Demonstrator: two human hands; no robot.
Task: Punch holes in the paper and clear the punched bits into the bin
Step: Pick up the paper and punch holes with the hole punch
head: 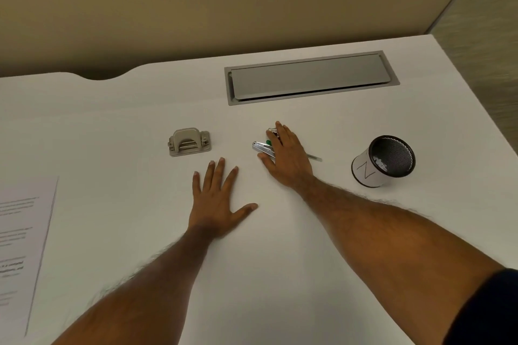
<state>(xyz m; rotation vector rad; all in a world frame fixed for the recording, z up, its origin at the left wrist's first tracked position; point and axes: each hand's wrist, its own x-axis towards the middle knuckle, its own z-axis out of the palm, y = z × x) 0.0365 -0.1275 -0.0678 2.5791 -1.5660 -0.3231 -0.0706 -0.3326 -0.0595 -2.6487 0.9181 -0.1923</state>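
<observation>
White desk (280, 283): L hand (217, 202) flat; R hand (288, 157) on stapler (261, 147).

On the white counter (280, 274) the grey metal hole punch (189, 142) stands left of the black round mesh bin (384, 161). Between them the right hand (286, 154) rests on a silver stapler (263, 148). The white printed paper sheet (22, 246) lies at the near left, and the grey rectangular hatch (311, 77) lies behind.
</observation>
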